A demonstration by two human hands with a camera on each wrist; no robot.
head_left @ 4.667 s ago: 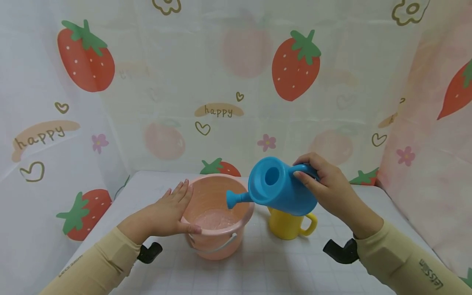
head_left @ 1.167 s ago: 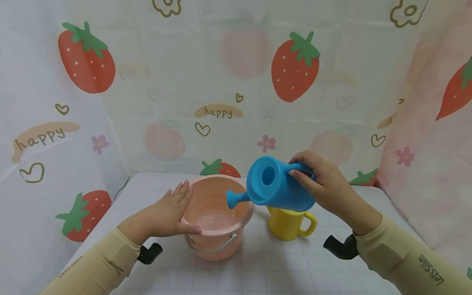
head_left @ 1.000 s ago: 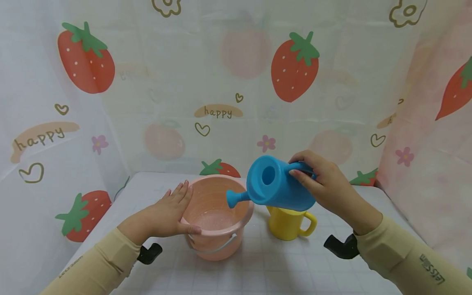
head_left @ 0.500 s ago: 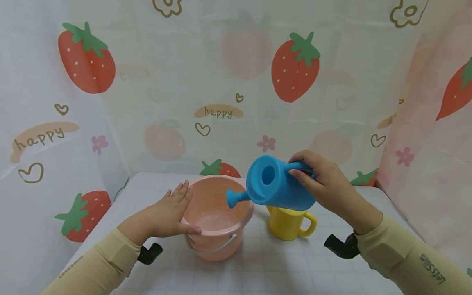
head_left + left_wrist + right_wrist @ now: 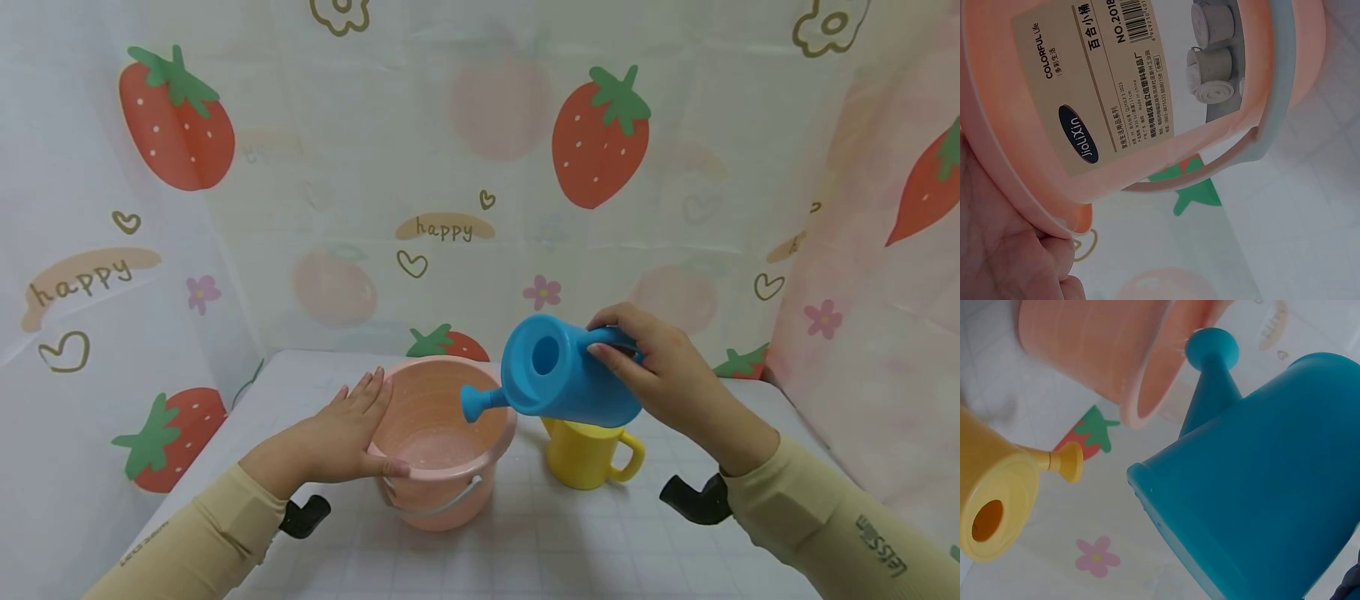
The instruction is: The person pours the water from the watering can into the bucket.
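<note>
A blue watering can [image 5: 570,375] is tipped to the left, its rose [image 5: 472,404] over the opening of a pink bucket [image 5: 442,500]. My right hand [image 5: 660,367] grips the can's handle from the right, thumb on top. In the right wrist view, faint thin streaks of water show at the rose [image 5: 1212,350]. My left hand [image 5: 337,433] rests on the bucket's left rim, fingers straight and thumb stretched along the near edge. The left wrist view shows the palm [image 5: 997,244] against the rim, beside a printed label [image 5: 1104,75] on the bucket's wall.
A yellow watering can [image 5: 583,458] stands right of the bucket, partly behind the blue one. The bucket's white handle [image 5: 442,504] hangs down in front. A white gridded cloth covers the table [image 5: 360,558]; a strawberry-printed curtain [image 5: 337,167] encloses the back and sides.
Over these seconds the blue watering can has shifted slightly left and its base has risen a little. Ripples in the bucket's bottom look calmer. My left hand stays in place.
</note>
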